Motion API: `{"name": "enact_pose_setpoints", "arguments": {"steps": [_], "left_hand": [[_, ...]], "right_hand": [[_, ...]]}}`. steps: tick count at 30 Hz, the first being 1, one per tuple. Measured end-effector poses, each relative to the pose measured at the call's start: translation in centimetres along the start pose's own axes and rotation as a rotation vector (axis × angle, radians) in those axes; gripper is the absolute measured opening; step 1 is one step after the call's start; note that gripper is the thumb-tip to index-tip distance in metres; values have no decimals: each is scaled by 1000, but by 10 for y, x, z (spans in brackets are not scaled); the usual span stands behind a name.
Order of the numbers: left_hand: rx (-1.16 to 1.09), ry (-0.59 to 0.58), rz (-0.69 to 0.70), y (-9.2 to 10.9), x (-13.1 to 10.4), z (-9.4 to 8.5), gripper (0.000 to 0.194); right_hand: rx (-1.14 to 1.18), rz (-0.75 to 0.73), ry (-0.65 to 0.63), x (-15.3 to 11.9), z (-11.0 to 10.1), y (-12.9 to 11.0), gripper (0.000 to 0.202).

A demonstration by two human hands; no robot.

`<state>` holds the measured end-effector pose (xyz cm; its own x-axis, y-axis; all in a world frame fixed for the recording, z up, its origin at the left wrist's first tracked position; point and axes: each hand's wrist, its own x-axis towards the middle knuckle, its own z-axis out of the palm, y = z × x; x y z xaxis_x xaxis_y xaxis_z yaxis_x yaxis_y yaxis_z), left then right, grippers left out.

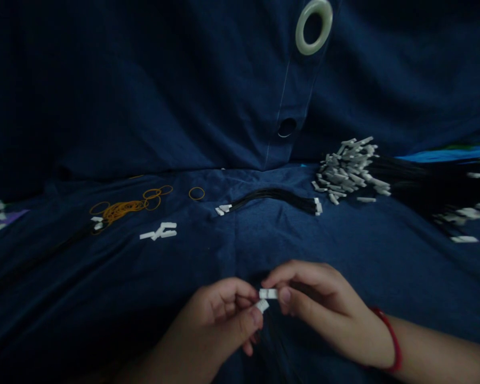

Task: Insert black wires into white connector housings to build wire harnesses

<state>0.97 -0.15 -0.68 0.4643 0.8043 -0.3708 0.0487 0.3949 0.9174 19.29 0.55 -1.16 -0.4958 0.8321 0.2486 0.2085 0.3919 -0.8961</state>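
Low in the middle of the head view, my left hand (pixel 230 314) pinches a small white connector (pixel 262 305) between thumb and fingers. Thin black wires (pixel 278 341) hang below it. My right hand (pixel 328 309), with a red band at its wrist, grips another white connector (pixel 268 294) between thumb and forefinger. This connector's left end reaches the left fingertips, just above the first one. Beyond the hands lies a bundle of black wires (pixel 272 194) with white connectors at both ends.
Orange rubber bands (pixel 126 209) lie in a pile at the left, with one rubber band (pixel 197 193) apart. Several loose white connectors (pixel 160 231) lie nearer. A large heap of connector-ended wires (pixel 348 170) fills the right. A dark blue curtain (pixel 184 90) hangs behind.
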Motion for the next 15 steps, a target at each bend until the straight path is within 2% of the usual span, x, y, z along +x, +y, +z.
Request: {"name": "enact_pose_setpoints", "arguments": {"steps": [6, 15], "left_hand": [[-10, -14, -13, 5, 0, -2, 19], [10, -30, -10, 4, -1, -2, 17]], "right_hand": [[93, -25, -21, -1, -1, 3, 11], [-2, -71, -6, 1, -2, -1, 10]]}}
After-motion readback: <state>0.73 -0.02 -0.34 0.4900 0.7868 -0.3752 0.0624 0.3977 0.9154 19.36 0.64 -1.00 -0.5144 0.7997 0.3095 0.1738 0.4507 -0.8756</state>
